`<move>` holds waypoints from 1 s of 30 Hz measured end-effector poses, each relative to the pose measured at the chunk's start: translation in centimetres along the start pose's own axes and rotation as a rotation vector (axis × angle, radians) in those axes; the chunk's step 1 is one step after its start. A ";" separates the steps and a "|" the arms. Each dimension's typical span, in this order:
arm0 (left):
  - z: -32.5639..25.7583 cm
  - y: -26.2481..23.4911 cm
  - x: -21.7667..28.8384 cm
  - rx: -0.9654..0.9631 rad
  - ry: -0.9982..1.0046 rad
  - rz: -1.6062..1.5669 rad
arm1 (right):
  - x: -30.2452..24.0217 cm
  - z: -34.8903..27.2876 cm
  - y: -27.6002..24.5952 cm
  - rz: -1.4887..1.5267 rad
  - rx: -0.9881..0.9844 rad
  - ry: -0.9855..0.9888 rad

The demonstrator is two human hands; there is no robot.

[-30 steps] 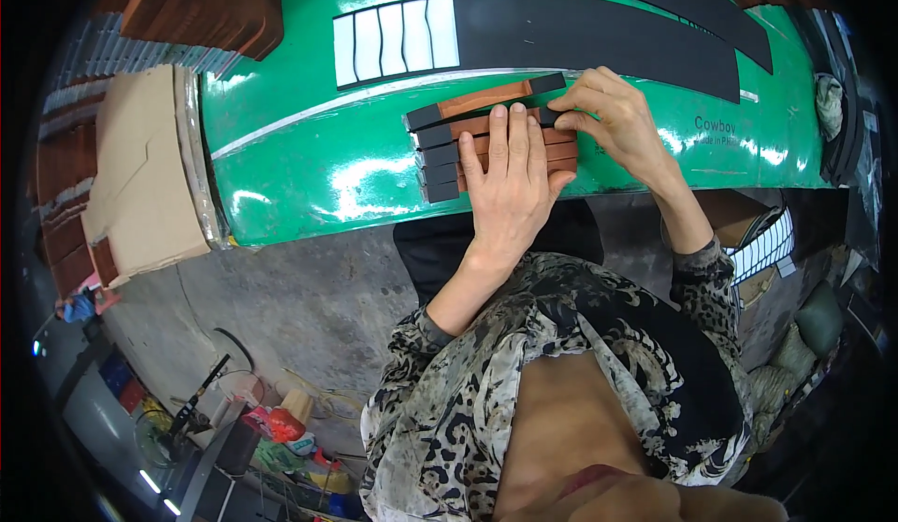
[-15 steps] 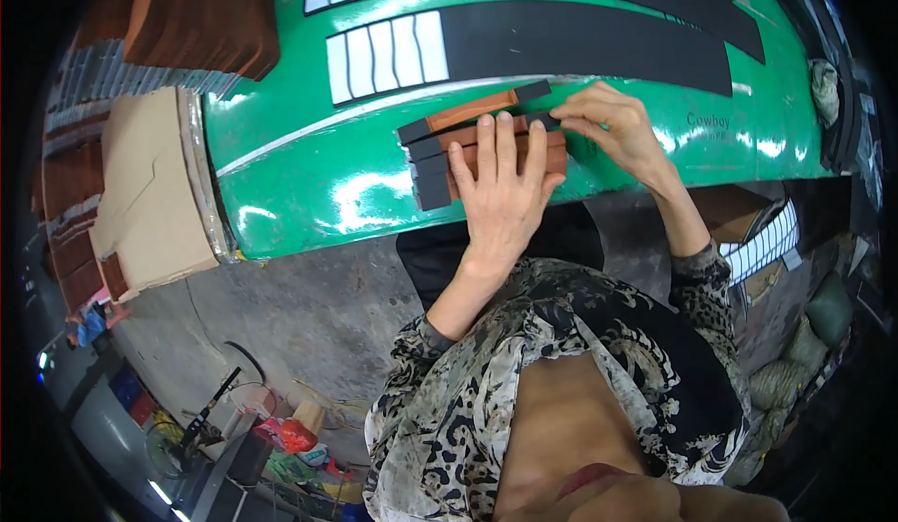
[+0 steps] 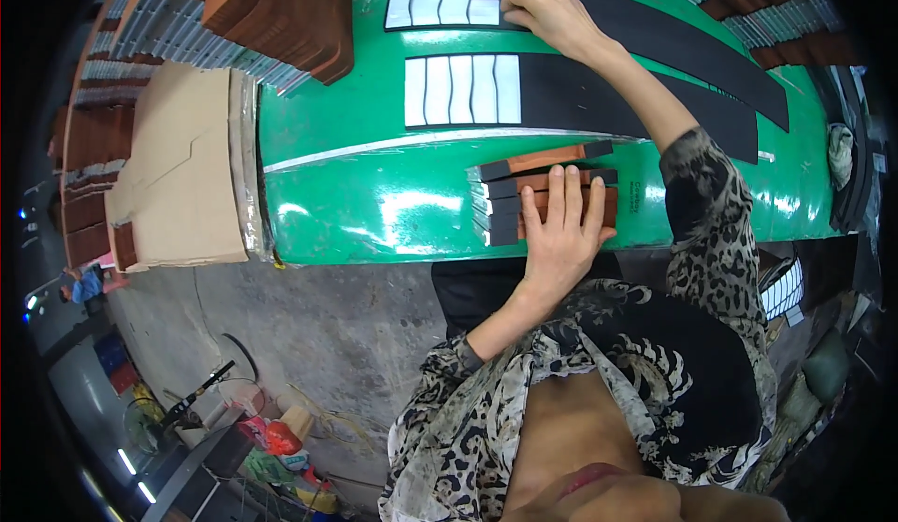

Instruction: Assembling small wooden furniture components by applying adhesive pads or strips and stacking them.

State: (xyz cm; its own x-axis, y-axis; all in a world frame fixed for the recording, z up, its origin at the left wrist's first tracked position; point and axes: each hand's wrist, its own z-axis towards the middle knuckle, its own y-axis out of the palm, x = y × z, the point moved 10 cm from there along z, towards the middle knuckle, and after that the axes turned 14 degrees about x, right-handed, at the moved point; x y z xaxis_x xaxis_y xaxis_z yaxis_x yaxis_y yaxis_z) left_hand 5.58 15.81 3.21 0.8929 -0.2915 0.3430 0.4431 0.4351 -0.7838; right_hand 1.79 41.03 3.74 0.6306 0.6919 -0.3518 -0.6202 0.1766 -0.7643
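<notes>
While the left hand (image 3: 561,243) lies flat, fingers parted, on brown, black-ended blocks (image 3: 505,206), the right hand (image 3: 554,17), fingers bunched, hold unclear, is at the farther long, flat black strip (image 3: 645,37). That strip runs crosswise, its white patches (image 3: 440,3) just left of that hand.

Glossy green tabletop (image 3: 365,237), matt black strips (image 3: 561,96), matt cardboard (image 3: 182,166), smooth-looking brown pieces (image 3: 547,160), possibly leather.
</notes>
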 end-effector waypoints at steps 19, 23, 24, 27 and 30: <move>-0.9 0.2 -0.1 0.058 0.067 0.065 | -0.3 3.6 5.7 -0.334 -0.024 -0.331; -0.9 0.5 0.0 0.052 0.067 0.035 | 4.1 4.9 6.1 -0.387 -0.278 0.059; -0.8 0.5 0.3 0.035 0.071 0.015 | 6.4 4.5 5.3 -0.078 -0.277 0.298; -0.1 0.4 0.2 -0.032 0.040 -0.011 | 7.7 1.5 2.3 0.628 -0.163 0.750; 0.1 -0.1 -0.6 -0.028 0.003 -0.014 | 3.5 -2.2 -3.3 0.844 -0.131 0.774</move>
State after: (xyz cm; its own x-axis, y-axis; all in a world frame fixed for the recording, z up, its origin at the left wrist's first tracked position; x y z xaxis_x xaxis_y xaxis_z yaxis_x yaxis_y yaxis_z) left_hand 5.01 15.99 3.15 0.8864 -0.3002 0.3525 0.4532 0.4068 -0.7932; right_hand 7.06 41.36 3.85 0.1837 -0.0676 -0.9807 -0.9563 -0.2430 -0.1624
